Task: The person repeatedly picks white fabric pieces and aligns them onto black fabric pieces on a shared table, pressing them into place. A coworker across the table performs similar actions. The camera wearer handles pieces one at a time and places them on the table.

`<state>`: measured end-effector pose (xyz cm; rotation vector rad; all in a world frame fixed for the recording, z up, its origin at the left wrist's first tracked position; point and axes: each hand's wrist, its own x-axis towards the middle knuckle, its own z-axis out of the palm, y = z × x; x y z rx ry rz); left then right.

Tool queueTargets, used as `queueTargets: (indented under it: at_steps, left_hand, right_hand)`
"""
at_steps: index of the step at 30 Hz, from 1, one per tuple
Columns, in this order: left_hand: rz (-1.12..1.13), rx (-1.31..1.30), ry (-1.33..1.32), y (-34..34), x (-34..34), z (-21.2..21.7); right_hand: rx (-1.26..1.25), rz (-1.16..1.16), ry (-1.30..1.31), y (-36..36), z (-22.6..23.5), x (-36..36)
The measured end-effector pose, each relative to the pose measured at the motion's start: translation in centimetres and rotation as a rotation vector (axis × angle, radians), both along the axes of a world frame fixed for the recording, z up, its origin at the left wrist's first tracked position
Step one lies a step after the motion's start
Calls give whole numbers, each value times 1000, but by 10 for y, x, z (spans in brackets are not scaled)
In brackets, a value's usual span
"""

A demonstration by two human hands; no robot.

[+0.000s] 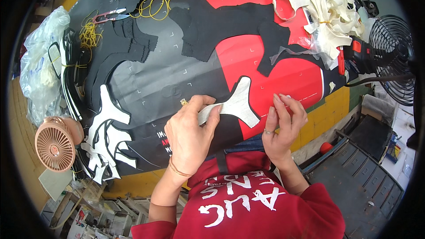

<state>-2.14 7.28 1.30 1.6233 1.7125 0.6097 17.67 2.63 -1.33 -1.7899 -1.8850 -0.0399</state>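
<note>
My left hand (188,132) is closed on one end of a white fabric piece with black edging (241,105), pinched between thumb and fingers. The piece's forked end spreads to the right over the red and black sheet on the table. Just right of that fork, my right hand (283,130) is raised with its fingers apart and slightly bent, and I see nothing in it. To the left of my left hand, several similar white pieces with black edges (110,108) lie in a loose, overlapping pile.
Black cut fabric pieces (230,22) lie across the far side. Thread snips (110,15) rest beside yellow cord (90,33). Cream fabric strips (330,17) are heaped at far right, near a black fan (392,46). A small pink fan (55,146) and plastic bag (42,57) stand left.
</note>
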Motion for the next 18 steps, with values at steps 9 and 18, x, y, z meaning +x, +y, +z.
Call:
queueTargets:
  at_steps: [9,18]
  left_hand:
    - [4,3,13,1,1,1]
    - [16,34,1,-3,-2,3]
  right_hand:
    - [-386,444,-139,24,1,-25]
    - [-435,290,-133,24,5,-33]
